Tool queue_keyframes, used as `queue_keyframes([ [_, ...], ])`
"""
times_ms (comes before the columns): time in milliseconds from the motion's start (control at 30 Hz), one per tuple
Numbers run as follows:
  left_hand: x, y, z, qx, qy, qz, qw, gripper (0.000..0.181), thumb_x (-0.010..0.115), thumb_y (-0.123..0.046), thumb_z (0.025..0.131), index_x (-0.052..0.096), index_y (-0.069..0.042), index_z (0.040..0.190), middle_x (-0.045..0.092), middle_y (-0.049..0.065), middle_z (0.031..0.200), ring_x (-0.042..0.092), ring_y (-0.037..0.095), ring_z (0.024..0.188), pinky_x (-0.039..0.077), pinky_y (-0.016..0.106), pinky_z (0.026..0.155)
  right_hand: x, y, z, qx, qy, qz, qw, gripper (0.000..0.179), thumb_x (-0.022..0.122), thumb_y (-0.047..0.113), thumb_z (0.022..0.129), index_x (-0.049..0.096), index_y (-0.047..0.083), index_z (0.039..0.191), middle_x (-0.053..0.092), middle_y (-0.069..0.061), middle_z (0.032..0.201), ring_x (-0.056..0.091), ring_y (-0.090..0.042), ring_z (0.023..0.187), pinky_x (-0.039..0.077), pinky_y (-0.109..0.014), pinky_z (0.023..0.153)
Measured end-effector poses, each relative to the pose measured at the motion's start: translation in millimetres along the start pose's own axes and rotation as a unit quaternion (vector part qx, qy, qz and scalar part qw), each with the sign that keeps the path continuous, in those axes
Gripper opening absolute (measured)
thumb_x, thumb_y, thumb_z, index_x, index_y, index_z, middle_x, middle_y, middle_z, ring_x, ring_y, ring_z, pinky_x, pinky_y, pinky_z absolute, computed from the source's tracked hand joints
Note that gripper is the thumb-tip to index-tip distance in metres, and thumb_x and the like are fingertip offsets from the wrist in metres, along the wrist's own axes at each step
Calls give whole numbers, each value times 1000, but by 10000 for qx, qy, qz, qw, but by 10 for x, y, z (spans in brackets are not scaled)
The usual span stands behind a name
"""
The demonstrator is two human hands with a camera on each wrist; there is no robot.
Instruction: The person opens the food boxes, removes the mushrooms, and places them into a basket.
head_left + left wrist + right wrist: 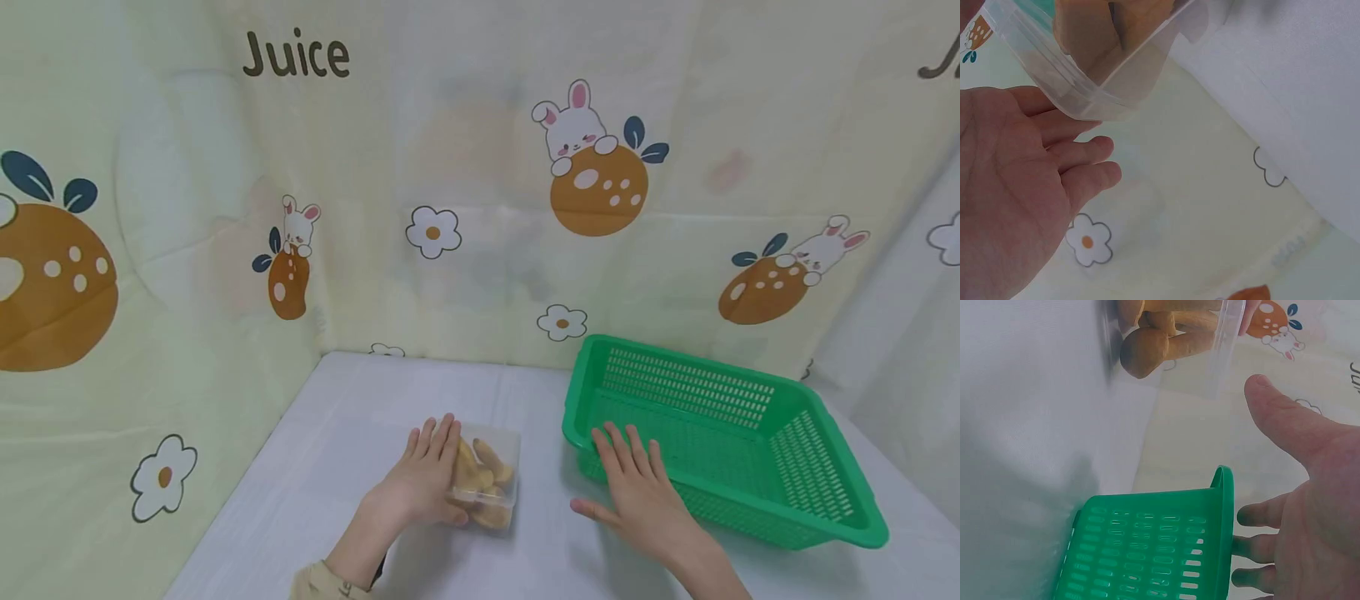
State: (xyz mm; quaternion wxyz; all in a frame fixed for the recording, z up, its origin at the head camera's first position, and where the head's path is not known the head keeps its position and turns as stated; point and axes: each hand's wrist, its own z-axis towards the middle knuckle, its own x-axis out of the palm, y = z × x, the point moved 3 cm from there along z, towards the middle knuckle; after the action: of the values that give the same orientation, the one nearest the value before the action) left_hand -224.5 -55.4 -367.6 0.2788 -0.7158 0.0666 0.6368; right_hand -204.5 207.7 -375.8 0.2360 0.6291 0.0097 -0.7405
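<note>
A clear plastic container (512,467) with several brown mushrooms (492,463) inside stands on the table. My left hand (420,483) is at its left side, fingers extended along the edge and thumb near the front corner. In the left wrist view the fingers of that hand (1016,181) lie beside the container wall (1100,100); whether they press on it I cannot tell. My right hand (641,500) holds nothing, fingers spread over the near left rim of a green plastic basket (750,500). The right wrist view has its fingertips close to the basket rim (1225,531).
A white-covered table (360,400) lies under everything. Behind it and to the left hangs a cream curtain (360,275) printed with rabbits, oranges and flowers. The basket takes up the right side of the table, its perforated walls rising above the surface.
</note>
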Motion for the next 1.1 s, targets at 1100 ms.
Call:
queue_keyframes([
  [1100,193,169,-17,338,-899,866,9916,88,74,-32,78,28,15,137,23,30,144,21,39,133,19,46,108,616,961,379,-1823,-39,-209,9830,78,69,31,83,31,-8,139,31,-28,141,27,-43,129,23,-56,103],
])
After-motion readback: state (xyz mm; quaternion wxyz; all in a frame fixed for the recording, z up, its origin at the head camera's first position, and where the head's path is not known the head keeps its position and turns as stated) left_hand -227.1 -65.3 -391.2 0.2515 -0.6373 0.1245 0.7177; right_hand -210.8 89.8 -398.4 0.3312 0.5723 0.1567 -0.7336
